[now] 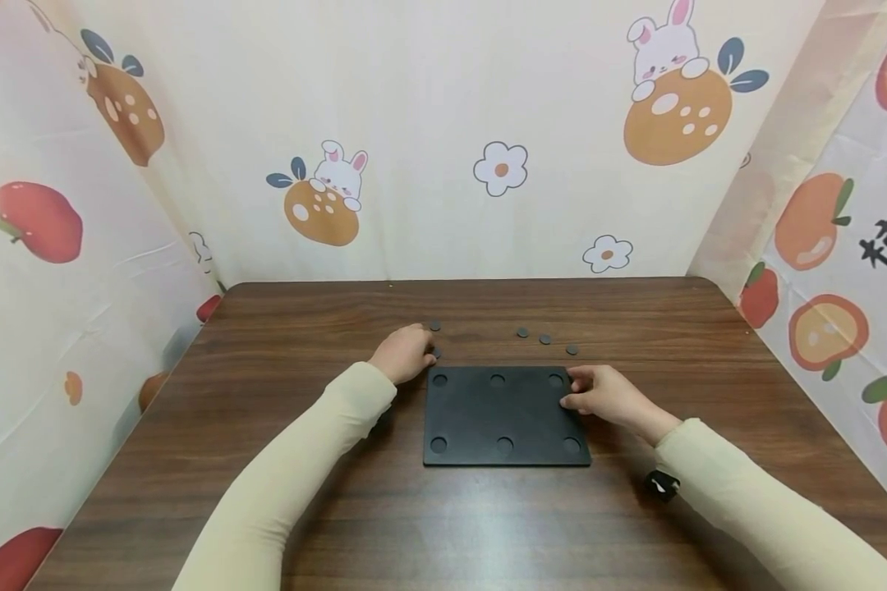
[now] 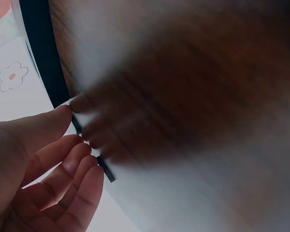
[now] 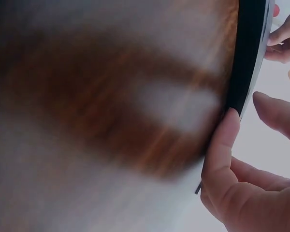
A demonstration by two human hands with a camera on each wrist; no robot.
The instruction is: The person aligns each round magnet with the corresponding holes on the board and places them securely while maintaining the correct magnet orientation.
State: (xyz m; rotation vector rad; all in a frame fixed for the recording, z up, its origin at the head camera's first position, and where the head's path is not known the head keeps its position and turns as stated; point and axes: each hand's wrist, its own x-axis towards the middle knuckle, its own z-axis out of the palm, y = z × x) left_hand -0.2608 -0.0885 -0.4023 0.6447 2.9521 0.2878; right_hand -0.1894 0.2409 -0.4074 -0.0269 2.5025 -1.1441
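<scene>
A black rectangular board with several round recesses lies on the table. At its far left corner, my left hand has its fingertips at a small black disc. In the left wrist view, thumb and forefinger of the left hand pinch this disc; a second disc lies beyond the fingers. My right hand rests against the board's right edge, thumb over the surface. The right wrist view shows a finger of the right hand touching the board, with the thumb apart.
Past the board lie more black discs: one at the far left, and three to the right, a left one, a middle one and a right one. Patterned curtains enclose the brown wooden table.
</scene>
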